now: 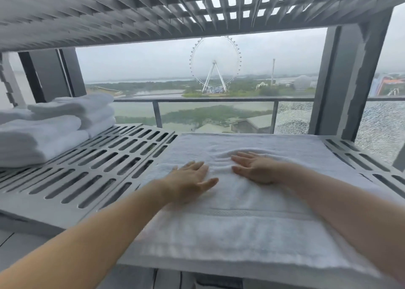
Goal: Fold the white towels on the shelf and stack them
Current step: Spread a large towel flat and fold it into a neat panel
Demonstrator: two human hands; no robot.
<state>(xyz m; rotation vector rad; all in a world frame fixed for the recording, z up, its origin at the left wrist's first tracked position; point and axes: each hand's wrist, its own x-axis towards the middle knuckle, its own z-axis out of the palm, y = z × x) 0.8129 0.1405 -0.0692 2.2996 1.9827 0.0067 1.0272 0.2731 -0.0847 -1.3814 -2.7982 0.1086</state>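
A grey slotted shelf [98, 164] faces a balcony window [153, 69]. Left hand [188, 179] and right hand [256, 168] press straight fingers [243, 156] onto the white towel [241, 223]; folded towels [43, 133] sit far left.

The flat towel [252, 218] lies on the right part of the shelf [105, 168]. On its middle rest the left hand [189, 180] and, just right of it, the right hand [257, 168]. A stack of folded towels [54, 128] sits well to the towel's left; a railing [219, 100] stands behind the towel
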